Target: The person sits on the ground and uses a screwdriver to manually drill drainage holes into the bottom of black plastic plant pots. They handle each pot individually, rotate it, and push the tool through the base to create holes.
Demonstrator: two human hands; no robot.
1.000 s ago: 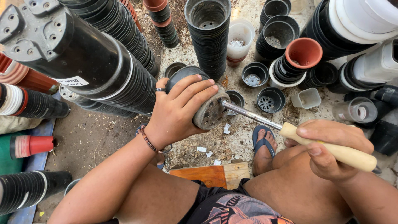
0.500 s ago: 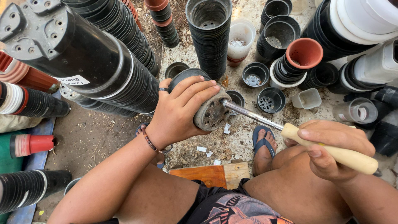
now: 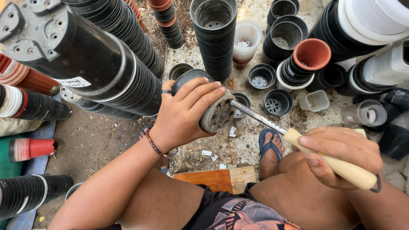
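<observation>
Long stacks of nested black plastic nursery pots (image 3: 106, 72) lie sideways across the dusty concrete ground (image 3: 98, 140) at the upper left, and an upright stack of black pots (image 3: 215, 36) stands at the top centre. A terracotta-coloured plastic pot (image 3: 312, 54) tops a shorter stack to the right. The left hand (image 3: 187, 113) is closed around a small black plastic pot (image 3: 208, 102) held on its side, its holed base facing right. The right hand (image 3: 341, 155) is wrapped tightly around the pale wooden handle of a metal-shafted tool (image 3: 298, 140), whose tip touches the pot's base. A blue flip-flop sandal (image 3: 268, 147) sits just beneath the shaft.
</observation>
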